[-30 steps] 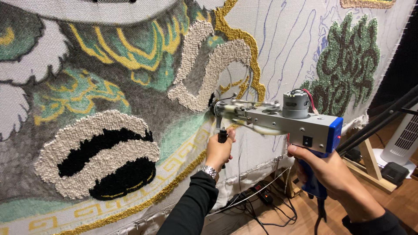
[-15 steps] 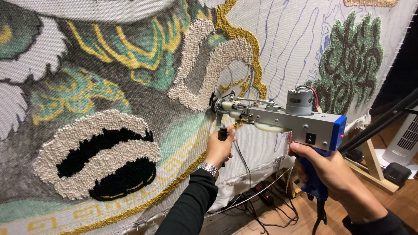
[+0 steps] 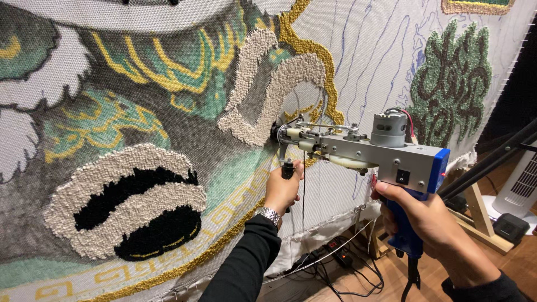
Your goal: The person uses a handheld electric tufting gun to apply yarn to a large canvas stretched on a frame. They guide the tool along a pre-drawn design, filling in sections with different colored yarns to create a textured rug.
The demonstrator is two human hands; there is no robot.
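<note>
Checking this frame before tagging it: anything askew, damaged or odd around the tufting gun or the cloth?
Nothing stands out. The left hand grips the front handle and the right hand the blue grip of the tufting gun, whose tip meets the stretched cloth. Cables lie tangled on the floor below, clear of both hands.

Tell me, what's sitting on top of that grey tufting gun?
A round grey motor with red and black wires stands on the tufting gun. The right hand grips its blue handle; the left hand holds the front grip. The needle tip is hidden against the cloth.
</note>
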